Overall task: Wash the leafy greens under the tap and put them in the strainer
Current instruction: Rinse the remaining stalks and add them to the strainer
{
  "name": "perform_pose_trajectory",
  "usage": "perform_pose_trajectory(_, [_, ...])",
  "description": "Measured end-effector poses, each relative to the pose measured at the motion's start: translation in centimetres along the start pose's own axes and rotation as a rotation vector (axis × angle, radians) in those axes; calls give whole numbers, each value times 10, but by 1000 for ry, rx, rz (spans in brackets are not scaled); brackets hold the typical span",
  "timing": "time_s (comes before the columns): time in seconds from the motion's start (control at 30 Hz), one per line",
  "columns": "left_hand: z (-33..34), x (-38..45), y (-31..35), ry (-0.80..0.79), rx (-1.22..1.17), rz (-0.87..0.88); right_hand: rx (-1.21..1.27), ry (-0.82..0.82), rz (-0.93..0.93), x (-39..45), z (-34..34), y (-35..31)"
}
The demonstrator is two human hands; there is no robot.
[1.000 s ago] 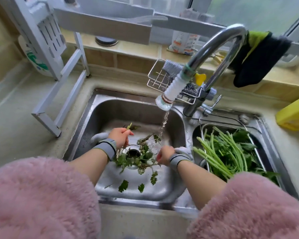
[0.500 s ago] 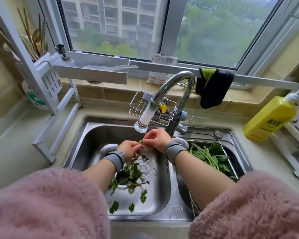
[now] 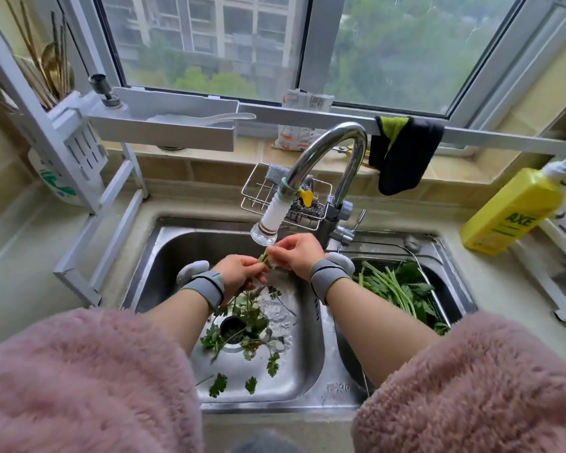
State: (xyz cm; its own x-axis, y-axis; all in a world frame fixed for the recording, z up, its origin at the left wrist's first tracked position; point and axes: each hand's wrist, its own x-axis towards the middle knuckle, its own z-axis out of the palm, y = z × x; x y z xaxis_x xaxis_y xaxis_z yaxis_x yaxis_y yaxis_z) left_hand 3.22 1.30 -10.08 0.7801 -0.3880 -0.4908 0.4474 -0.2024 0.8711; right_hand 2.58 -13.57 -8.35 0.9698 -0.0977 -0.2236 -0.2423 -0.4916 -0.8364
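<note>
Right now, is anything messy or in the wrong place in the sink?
Yes. A few loose leaves lie on the sink floor, and more greens sit over the drain, where they could clog it. The washed greens are in the strainer. Both hands hold a stem under the tap.

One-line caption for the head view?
Both hands hold leafy green stems under the chrome tap's white nozzle.

Fluffy pink sleeves [image 3: 79, 380] pushed up; grey wristbands [image 3: 206, 287] on both wrists.
</note>
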Motion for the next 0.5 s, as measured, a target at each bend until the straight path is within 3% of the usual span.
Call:
perform_pose_trajectory(0.33, [-3,2,-3,-7,104,-22,76,87,72,-3,6,-1])
perform_pose_trajectory(0.5, [-17,7,-11,73,253,-15,258,152,185,-5,22,6])
